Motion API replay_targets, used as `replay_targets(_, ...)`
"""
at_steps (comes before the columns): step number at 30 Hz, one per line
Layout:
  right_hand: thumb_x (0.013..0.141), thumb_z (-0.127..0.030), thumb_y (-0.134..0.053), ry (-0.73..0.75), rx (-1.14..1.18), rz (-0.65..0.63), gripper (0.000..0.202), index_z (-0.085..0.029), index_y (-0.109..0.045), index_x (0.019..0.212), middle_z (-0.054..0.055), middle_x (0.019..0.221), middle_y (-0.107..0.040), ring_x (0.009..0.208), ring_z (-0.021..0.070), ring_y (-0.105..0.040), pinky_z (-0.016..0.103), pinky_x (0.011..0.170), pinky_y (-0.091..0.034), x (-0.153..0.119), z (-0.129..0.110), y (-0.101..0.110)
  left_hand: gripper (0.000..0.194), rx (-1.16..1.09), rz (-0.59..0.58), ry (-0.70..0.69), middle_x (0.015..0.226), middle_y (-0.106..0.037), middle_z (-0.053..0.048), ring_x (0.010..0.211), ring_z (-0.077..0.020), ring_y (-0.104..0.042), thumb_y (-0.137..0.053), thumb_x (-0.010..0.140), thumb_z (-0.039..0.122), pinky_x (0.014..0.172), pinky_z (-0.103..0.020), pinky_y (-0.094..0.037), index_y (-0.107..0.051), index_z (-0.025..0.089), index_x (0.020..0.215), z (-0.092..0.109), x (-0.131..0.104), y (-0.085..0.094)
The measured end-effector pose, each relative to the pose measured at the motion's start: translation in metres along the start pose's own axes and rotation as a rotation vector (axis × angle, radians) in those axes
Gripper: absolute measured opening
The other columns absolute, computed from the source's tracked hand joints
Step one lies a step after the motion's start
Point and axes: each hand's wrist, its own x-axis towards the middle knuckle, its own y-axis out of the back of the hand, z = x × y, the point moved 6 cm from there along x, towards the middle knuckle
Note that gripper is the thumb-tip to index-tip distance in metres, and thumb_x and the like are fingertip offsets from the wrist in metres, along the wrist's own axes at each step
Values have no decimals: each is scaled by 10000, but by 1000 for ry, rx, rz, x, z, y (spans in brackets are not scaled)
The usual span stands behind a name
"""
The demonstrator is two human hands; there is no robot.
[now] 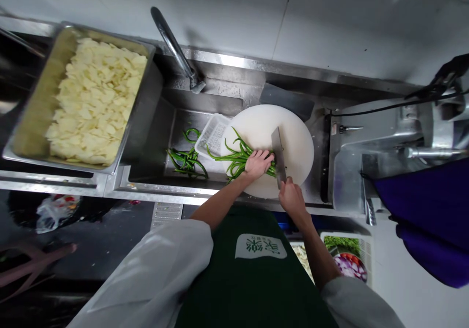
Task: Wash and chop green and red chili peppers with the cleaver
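Note:
My left hand (258, 164) presses down on a bunch of long green chili peppers (237, 159), its fingers curled over them near their right ends. The peppers lie on a round white cutting board (298, 140), several tips reaching past its left edge. My right hand (292, 196) is closed round the handle of a cleaver (279, 153). The blade stands on edge across the board, just right of my left fingers and close to the pepper ends. A few small dark bits lie beside the blade.
Left of the board, a white plastic basket (212, 135) and loose green peppers (187, 162) lie in the steel sink (146, 147) under a faucet (176, 47). A deep steel pan (27, 118) holds pale slices (97, 106). A machine (381, 128) stands at right; a crate (367, 250) sits below.

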Motion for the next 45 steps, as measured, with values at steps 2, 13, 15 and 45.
replay_targets(2,1014,-245,-306,-11,6,-17,304,-92,-530,1153,191,974,-697,934,260,-680,296,793,-438,-7,2,-5,383,0,-17,4,1218,-607,-120,1105,-280,-525,-368,991,283,976,-434,-379,-574,224,1307,0,0,0)
replay_targets(13,1026,-230,-293,-14,29,46,309,-85,-506,1198,182,1010,-700,972,253,-684,297,804,-448,12,-12,-3,387,-41,160,58,972,-632,-105,906,-238,-536,-279,1028,293,848,-365,-397,-638,160,1089,-10,-2,-2)
replay_targets(15,1028,-235,-276,-29,-7,38,313,-90,-503,1188,180,966,-701,930,258,-693,303,779,-449,-10,-7,0,365,-26,152,40,979,-632,-106,919,-247,-533,-303,1021,289,849,-372,-389,-639,164,1087,-8,-1,-2)
replay_targets(45,1008,-196,-312,29,142,103,274,-96,-530,1141,174,1036,-700,978,249,-672,293,800,-461,37,-34,-18,310,-10,282,135,1118,-652,-104,1251,-296,-480,-382,1002,318,1161,-526,-255,-650,185,1085,-12,-16,35)
